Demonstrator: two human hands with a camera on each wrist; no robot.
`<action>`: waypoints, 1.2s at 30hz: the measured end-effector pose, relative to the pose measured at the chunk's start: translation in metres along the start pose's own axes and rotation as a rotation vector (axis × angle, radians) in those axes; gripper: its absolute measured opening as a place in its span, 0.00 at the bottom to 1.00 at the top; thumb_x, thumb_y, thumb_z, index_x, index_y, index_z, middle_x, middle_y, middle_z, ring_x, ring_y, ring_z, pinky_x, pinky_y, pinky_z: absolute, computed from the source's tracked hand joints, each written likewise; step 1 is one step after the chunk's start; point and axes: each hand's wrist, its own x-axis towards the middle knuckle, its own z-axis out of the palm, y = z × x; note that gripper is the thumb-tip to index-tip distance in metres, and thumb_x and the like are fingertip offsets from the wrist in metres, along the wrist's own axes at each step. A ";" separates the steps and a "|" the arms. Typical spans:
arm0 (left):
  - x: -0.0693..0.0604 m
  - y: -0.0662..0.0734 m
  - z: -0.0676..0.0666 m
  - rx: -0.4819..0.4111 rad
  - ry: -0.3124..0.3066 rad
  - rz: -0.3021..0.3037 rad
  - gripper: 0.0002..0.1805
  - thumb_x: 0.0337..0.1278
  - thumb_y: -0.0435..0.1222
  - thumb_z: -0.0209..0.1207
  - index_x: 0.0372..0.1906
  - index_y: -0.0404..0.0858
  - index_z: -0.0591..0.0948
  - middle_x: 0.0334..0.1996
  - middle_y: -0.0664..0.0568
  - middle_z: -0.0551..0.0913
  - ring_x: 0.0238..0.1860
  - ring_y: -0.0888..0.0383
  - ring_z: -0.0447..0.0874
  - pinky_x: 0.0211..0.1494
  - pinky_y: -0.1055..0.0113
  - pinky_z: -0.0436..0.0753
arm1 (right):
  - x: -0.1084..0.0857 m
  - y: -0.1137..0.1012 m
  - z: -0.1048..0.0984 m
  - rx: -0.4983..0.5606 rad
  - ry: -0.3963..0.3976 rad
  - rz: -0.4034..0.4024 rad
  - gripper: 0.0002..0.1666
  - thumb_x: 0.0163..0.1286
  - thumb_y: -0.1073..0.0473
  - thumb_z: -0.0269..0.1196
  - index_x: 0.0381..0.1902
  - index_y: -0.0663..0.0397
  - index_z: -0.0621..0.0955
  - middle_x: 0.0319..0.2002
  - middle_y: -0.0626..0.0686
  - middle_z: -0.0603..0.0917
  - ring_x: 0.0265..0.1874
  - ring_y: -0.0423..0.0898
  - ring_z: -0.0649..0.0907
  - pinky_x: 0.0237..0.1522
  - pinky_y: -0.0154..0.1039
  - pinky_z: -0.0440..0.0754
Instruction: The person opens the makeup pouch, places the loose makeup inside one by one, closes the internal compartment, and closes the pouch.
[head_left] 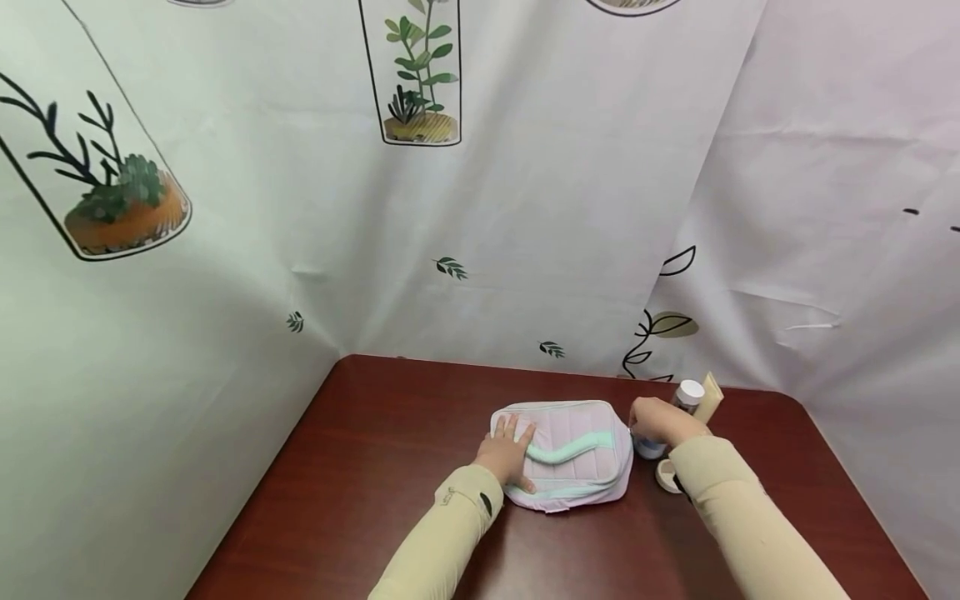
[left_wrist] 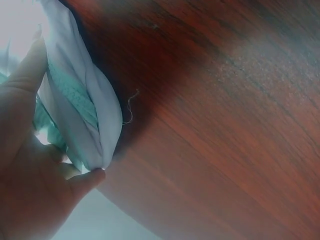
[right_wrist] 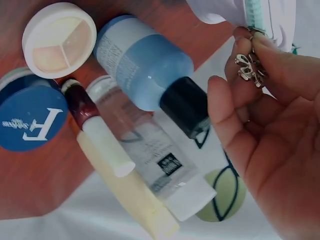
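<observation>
Rests the left hand (head_left: 506, 454) on the left end of a pale pink pouch (head_left: 566, 433), with fingers spread and nearly straight across the top and with nothing lifted. Has the pouch lying on the brown counter (head_left: 420, 417), right of the middle, with a mint handle (head_left: 566, 456) facing up. Bends the right hand (head_left: 660, 419) at the pouch's right end and pinches a metal charm (right_wrist: 246, 72) between thumb and index finger, just beside the mint trim at the edge; curls the other fingers loosely below.

Shows, near the right hand, a close group on the counter: a blue bottle (right_wrist: 142, 62) with a black cap, a clear bottle (right_wrist: 142, 142) with a white cap, a slim tube (right_wrist: 105, 142) in dark red and white, a cream-coloured bar (right_wrist: 127, 192), a jar with a blue lid (right_wrist: 30, 117) bearing a white letter F, and a round compact (right_wrist: 60, 42) in three sections. Sets the compact nearest the front of this group, by the right sleeve (head_left: 750, 517). Has pale sheeting (head_left: 547, 208), printed with plants and leaves, behind the counter.
</observation>
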 end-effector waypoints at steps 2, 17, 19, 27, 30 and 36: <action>-0.002 0.000 -0.002 0.006 0.005 -0.010 0.59 0.29 0.64 0.65 0.72 0.52 0.53 0.71 0.46 0.51 0.70 0.46 0.47 0.62 0.54 0.64 | -0.002 -0.003 0.000 -0.020 -0.003 -0.013 0.05 0.52 0.71 0.58 0.19 0.62 0.80 0.18 0.49 0.76 0.18 0.43 0.73 0.22 0.39 0.73; -0.006 0.002 0.001 0.228 0.030 -0.138 0.59 0.29 0.76 0.50 0.72 0.50 0.56 0.67 0.41 0.60 0.65 0.42 0.60 0.52 0.56 0.73 | 0.002 -0.012 0.027 0.041 0.011 0.029 0.06 0.59 0.68 0.56 0.23 0.62 0.77 0.17 0.51 0.74 0.17 0.44 0.73 0.21 0.39 0.72; -0.008 0.005 0.001 0.258 0.029 -0.150 0.59 0.30 0.77 0.47 0.72 0.49 0.57 0.66 0.41 0.62 0.64 0.42 0.61 0.50 0.57 0.74 | 0.003 -0.012 0.035 0.041 0.041 0.038 0.07 0.61 0.68 0.55 0.23 0.62 0.76 0.18 0.52 0.74 0.17 0.46 0.74 0.21 0.40 0.73; -0.009 0.019 0.000 0.262 0.070 -0.204 0.61 0.28 0.78 0.47 0.69 0.43 0.63 0.60 0.42 0.71 0.63 0.45 0.64 0.46 0.53 0.74 | 0.003 -0.017 0.074 0.236 0.099 0.135 0.10 0.67 0.65 0.48 0.32 0.67 0.74 0.14 0.52 0.74 0.12 0.45 0.77 0.17 0.39 0.76; -0.008 0.025 -0.003 0.228 0.061 -0.233 0.62 0.27 0.78 0.50 0.68 0.42 0.64 0.59 0.43 0.72 0.63 0.45 0.65 0.41 0.53 0.76 | 0.002 -0.021 0.084 0.306 0.115 0.187 0.12 0.68 0.64 0.44 0.34 0.66 0.73 0.12 0.52 0.73 0.08 0.45 0.76 0.15 0.38 0.75; -0.008 0.034 -0.008 0.241 -0.008 -0.251 0.56 0.31 0.77 0.50 0.65 0.42 0.69 0.62 0.50 0.70 0.61 0.42 0.67 0.34 0.53 0.78 | 0.004 -0.036 0.098 0.288 0.145 0.188 0.15 0.66 0.61 0.45 0.20 0.57 0.72 0.09 0.50 0.71 0.08 0.44 0.73 0.17 0.38 0.70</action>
